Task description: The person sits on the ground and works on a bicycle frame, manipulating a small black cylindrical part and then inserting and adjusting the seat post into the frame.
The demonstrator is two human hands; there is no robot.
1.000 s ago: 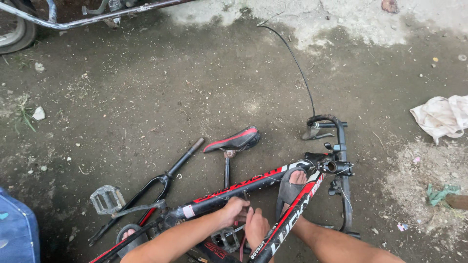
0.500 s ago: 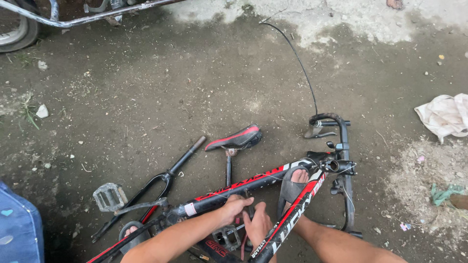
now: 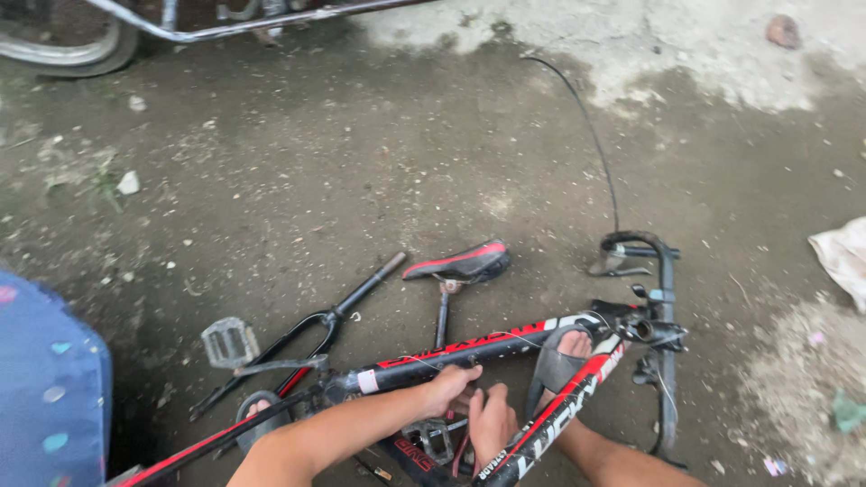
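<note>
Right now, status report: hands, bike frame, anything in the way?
Left hand gripping the red-and-black bike frame at its top tube. Right hand inside the frame triangle, by the pedal. Sandalled foot pinning the frame; loose black cable trailing across the ground.

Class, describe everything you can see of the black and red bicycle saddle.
The black and red bicycle saddle is narrow, with a red stripe along its upper edge and a padded-looking black body. It sits on a thin dark seat post leading down to the red and black bicycle frame lying on the dirty concrete ground. No hand touches it.
</note>
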